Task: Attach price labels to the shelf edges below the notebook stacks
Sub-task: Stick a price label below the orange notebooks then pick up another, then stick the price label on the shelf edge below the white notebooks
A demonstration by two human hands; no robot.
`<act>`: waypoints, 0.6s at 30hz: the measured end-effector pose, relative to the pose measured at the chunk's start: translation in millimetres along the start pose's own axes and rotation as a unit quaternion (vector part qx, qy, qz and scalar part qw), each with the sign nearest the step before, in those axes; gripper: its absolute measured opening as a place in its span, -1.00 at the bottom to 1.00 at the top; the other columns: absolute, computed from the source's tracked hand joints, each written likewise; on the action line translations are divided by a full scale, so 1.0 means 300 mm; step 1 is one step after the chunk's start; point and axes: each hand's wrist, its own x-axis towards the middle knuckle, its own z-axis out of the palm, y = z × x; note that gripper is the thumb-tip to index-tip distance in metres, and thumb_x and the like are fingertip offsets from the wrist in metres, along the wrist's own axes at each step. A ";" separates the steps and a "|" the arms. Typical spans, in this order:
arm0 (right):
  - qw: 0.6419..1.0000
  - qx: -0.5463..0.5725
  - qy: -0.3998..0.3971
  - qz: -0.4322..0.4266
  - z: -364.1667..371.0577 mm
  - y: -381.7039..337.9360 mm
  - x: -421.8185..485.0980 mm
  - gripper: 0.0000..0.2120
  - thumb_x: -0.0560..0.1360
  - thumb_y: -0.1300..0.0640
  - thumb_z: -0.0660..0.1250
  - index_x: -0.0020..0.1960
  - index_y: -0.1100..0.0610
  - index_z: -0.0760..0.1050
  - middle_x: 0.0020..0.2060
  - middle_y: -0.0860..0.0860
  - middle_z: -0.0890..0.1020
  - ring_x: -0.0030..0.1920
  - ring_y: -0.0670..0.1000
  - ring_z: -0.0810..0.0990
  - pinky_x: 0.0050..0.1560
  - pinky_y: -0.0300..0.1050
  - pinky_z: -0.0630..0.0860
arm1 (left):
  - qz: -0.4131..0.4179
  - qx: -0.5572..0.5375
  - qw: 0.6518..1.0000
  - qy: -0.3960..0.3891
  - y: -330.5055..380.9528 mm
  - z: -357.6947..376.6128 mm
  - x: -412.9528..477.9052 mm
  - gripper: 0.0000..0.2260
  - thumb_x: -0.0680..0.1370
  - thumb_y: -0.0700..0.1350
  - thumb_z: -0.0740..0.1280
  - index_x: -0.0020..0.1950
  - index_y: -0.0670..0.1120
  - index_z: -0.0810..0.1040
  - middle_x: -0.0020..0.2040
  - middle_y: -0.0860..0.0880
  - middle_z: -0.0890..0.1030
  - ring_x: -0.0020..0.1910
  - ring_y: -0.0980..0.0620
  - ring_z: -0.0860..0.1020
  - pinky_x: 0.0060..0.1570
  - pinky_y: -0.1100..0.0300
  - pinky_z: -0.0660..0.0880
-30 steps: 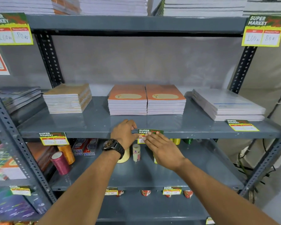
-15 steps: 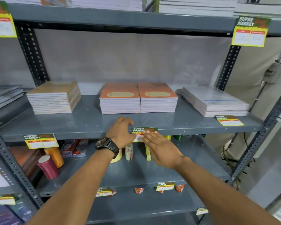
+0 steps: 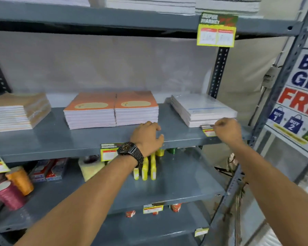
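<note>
The right hand [image 3: 227, 129] sits at centre right of the frame, fingers curled into a loose fist over a loose price label [image 3: 208, 130] that lies flat on the grey shelf [image 3: 52, 139] just in front of the white notebook stack [image 3: 201, 109]. The fingertips cover the label's right part; whether they pinch it or only press on it cannot be told. The visible part shows a dark green top band with a yellow border and a white and red price field. The right forearm runs in from the lower right corner, wrist slightly bent.

The left hand [image 3: 147, 135] rests at frame centre on the front lip of the same shelf, fingers curved down over the top, thumb pointing right, holding nothing. A black wristwatch [image 3: 131, 151] sits on its wrist, and the forearm comes up from the lower left.

Just left of the watch, an attached price label [image 3: 109, 151] hangs from the shelf edge below the two orange notebook stacks [image 3: 112, 109], which stand side by side and touching. A brown notebook stack [image 3: 18, 110] lies at the left edge. Another label [image 3: 217, 30] hangs from the upper shelf at upper right. On the shelf below stand yellow bottles [image 3: 147, 168], a tape roll [image 3: 90, 166] and thread spools [image 3: 11, 189].
</note>
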 end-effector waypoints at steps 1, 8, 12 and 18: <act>1.000 -0.003 -0.019 0.021 -0.014 0.050 0.052 -0.83 0.36 0.20 0.30 -0.12 0.18 0.64 -0.06 0.22 0.68 0.02 0.25 0.62 0.00 -0.05 0.51 | -0.012 -0.023 1.000 -0.012 0.056 0.042 0.035 -0.72 0.49 0.05 0.30 0.14 -0.03 0.54 0.14 -0.08 0.60 0.13 -0.13 0.53 0.12 0.01 0.50; 0.990 0.020 -0.140 0.000 -0.035 0.178 0.251 -0.76 0.27 0.12 0.52 -0.09 0.14 0.63 -0.17 0.09 0.67 -0.11 0.09 0.62 -0.09 -0.15 0.49 | -0.102 -0.061 0.991 -0.052 0.387 0.316 0.243 -0.68 0.48 0.10 0.27 0.11 -0.05 0.58 0.11 -0.12 0.66 0.10 -0.20 0.58 0.11 -0.03 0.54; 0.973 0.108 -0.200 0.040 -0.042 0.214 0.292 -0.67 0.12 0.19 0.62 -0.20 0.14 0.58 -0.33 0.02 0.60 -0.30 0.01 0.54 -0.23 -0.15 0.47 | -0.158 -0.105 0.981 -0.032 0.512 0.421 0.313 -0.71 0.41 0.10 0.37 0.07 0.01 0.57 0.09 -0.07 0.66 0.10 -0.16 0.59 0.15 -0.01 0.51; 0.935 0.247 -0.245 0.069 -0.040 0.224 0.312 -0.78 0.23 0.44 0.52 -0.17 0.26 0.62 -0.19 0.13 0.70 -0.16 0.06 0.63 -0.02 -0.02 0.61 | -0.276 -0.254 0.927 0.004 0.499 0.415 0.371 -0.68 0.35 -0.14 0.50 0.05 0.02 0.52 0.02 -0.01 0.57 -0.02 -0.04 0.55 -0.01 0.24 0.43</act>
